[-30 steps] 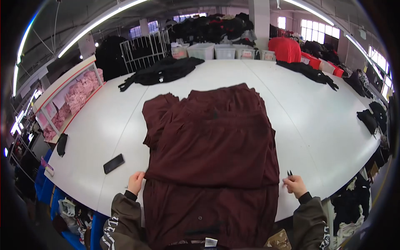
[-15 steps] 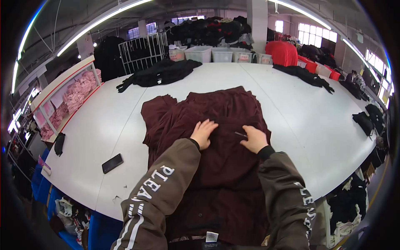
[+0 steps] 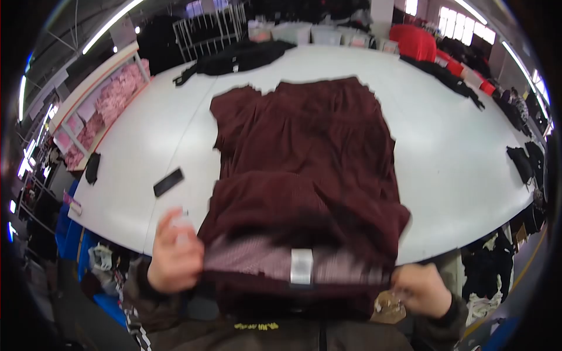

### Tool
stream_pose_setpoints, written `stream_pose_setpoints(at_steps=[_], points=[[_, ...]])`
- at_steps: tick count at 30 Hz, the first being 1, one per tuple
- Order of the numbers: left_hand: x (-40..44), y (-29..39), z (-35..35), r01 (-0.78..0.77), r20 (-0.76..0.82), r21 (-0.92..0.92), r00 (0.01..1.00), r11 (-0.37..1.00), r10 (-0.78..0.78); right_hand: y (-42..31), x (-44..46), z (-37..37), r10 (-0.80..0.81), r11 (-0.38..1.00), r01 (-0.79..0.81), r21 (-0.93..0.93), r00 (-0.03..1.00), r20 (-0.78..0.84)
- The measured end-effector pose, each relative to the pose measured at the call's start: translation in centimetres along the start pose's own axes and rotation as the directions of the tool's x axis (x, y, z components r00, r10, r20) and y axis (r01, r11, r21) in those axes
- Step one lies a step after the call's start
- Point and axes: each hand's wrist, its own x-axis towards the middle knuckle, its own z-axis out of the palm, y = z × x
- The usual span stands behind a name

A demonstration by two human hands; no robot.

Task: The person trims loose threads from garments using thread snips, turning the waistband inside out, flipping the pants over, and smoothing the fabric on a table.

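Left of the label (image 3: pixel 301 266), the left hand (image 3: pixel 177 257) was too blurred to tell its hold, beyond the label the maroon garment (image 3: pixel 316 140) covered tabletop (image 3: pixel 468 164), and rightward the right hand (image 3: pixel 424 289) pinched fabric, even tension seeming best.

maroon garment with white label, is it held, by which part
The maroon garment seems held by its open near edge: right hand at the right end; at the left end, blur hides whether the left hand grips.
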Motion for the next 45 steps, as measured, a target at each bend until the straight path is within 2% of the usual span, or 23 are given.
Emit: stream_pose_setpoints(at_steps=[2, 3, 5, 7, 9, 10, 12, 15, 17, 19, 20, 22, 28, 32, 34, 35, 37, 38, 39, 40, 42, 44, 45], points=[[-3.5, 4.1, -1.5, 0.109, 0.312, -0.343, 0.95, 0.933, 0.004, 0.3, -4.6, 2.7, -0.032, 0.973, -0.038, 0.227, 0.954, 0.297], [-4.9, 4.7, -1.3, 0.12, 0.327, -0.352, 0.945, 0.928, 0.002, 0.1, -5.5, 3.5, -0.025, 0.969, -0.051, 0.24, 0.952, 0.306], [-7.8, 5.8, -0.1, 0.355, 0.281, -0.508, 0.93, 0.785, -0.239, -1.2, -6.5, 4.2, 0.252, 0.859, -0.289, 0.423, 0.957, 0.141], [-9.4, 6.3, 0.9, 0.501, 0.248, -0.647, 0.851, 0.575, -0.463, -2.5, -6.8, 4.4, 0.533, 0.679, -0.425, 0.599, 0.846, -0.003], [-6.4, 7.0, 1.3, 0.451, 0.175, -0.516, 0.888, 0.729, -0.426, -2.4, -4.0, 7.2, 0.268, 0.954, -0.208, 0.215, 0.914, -0.304], [-5.7, 7.7, 2.0, 0.445, 0.167, -0.516, 0.891, 0.732, -0.423, -2.3, -3.4, 8.3, 0.263, 0.956, -0.204, 0.21, 0.914, -0.311], [-5.1, 8.3, 4.4, 0.429, 0.271, -0.338, 0.897, 0.838, -0.35, -2.2, -3.0, 10.0, 0.198, 0.966, -0.235, -0.11, 0.942, -0.271], [-6.0, 8.3, 6.5, 0.512, 0.3, -0.307, 0.852, 0.802, -0.429, -1.0, -3.5, 10.3, 0.189, 0.962, -0.237, -0.132, 0.934, -0.302], [-7.4, 6.4, 5.5, 0.562, 0.227, -0.499, 0.819, 0.66, -0.526, -0.4, -4.1, 9.9, 0.185, 0.957, -0.245, -0.152, 0.926, -0.329], [-8.4, 5.9, 0.8, 0.34, 0.049, -0.432, 0.934, 0.835, -0.354, -0.9, -5.2, 8.7, 0.178, 0.954, -0.235, -0.188, 0.944, -0.277], [-9.0, 6.0, 1.2, 0.342, 0.057, -0.436, 0.934, 0.833, -0.353, -1.6, -6.3, 8.3, 0.18, 0.951, -0.226, -0.212, 0.96, -0.214], [-10.4, 6.0, 2.8, 0.339, 0.34, -0.424, 0.919, 0.84, -0.2, -2.6, -7.9, 8.3, 0.186, 0.946, -0.204, -0.253, 0.978, -0.095], [-11.0, 7.5, 5.6, 0.418, 0.319, -0.392, 0.897, 0.819, -0.305, 0.7, -8.7, 14.2, 0.268, 0.956, -0.29, -0.045, 0.925, -0.27], [-11.2, 7.6, 3.5, 0.81, 0.518, -0.334, 0.585, 0.483, -0.623, 0.3, -9.6, 13.4, 0.554, 0.829, -0.436, 0.35, 0.728, -0.405], [-11.6, 5.9, 4.3, 0.721, 0.466, -0.51, 0.69, 0.468, -0.555, 1.5, -9.3, 12.1, 0.685, 0.647, -0.445, 0.619, 0.696, -0.217], [-11.3, 5.2, 5.3, 0.719, 0.468, -0.511, 0.692, 0.47, -0.55, 2.7, -9.0, 11.7, 0.688, 0.645, -0.445, 0.621, 0.692, -0.219], [-10.5, 3.5, 7.6, 0.486, 0.375, -0.87, 0.533, -0.088, -0.758, 6.8, -7.8, 12.1, 0.674, 0.425, -0.208, 0.881, 0.723, -0.154], [-9.7, 2.3, 8.7, 0.337, 0.427, -0.9, 0.559, -0.276, -0.71, 8.7, -6.7, 12.1, 0.651, 0.281, -0.077, 0.957, 0.748, -0.131], [-8.8, 1.1, 9.8, 0.179, 0.465, -0.872, 0.598, -0.456, -0.653, 9.7, -5.4, 11.5, 0.622, 0.12, 0.051, 0.991, 0.774, -0.115], [-7.9, 0.1, 11.3, 0.172, 0.453, -0.878, 0.603, -0.447, -0.657, 9.9, -3.6, 10.1, 0.555, 0.171, 0.099, 0.98, 0.812, -0.179], [-5.5, -0.9, 13.9, -0.394, 0.28, -0.568, 0.733, -0.722, -0.62, 8.8, 0.5, 8.5, 0.706, 0.051, 0.227, 0.972, 0.681, -0.196], [-2.1, 0.6, 12.4, -0.352, 0.294, -0.565, 0.759, -0.746, -0.581, 10.1, 2.8, 6.9, 0.525, -0.017, 0.208, 0.978, 0.834, -0.168], [-2.4, -0.1, 13.6, -0.345, 0.303, -0.564, 0.759, -0.75, -0.577, 11.4, 3.4, 7.2, 0.532, -0.022, 0.21, 0.977, 0.83, -0.166]])
